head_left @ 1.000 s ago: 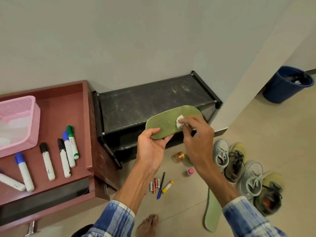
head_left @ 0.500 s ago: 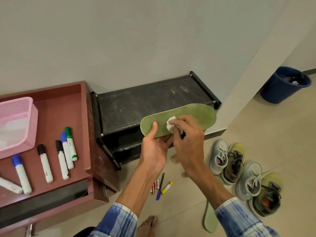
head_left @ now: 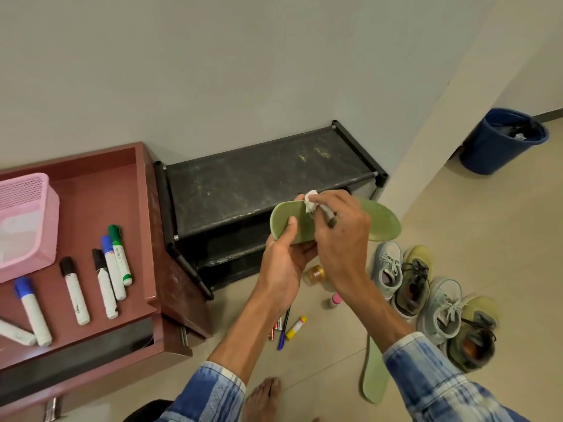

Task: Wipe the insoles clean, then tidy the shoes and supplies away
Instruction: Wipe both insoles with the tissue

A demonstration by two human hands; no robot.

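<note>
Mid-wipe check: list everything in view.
shoe rack: 1, black, against wall
held insole: 1, green, before rack
wipe: 1, white, on held insole
shoes: 4, grey and olive, floor right
floor insole: 1, green, beside shoes
cabinet: 1, red-brown, left
markers: 6, mixed caps, on cabinet
basket: 1, pink, on cabinet
bin: 1, blue, right
bottles: 2, amber, pink-capped, floor
pen: 1, blue, floor
tube: 1, yellow, floor
batteries: few, beside pen
left hand: 1, grips held insole
right hand: 1, pinches wipe
</note>
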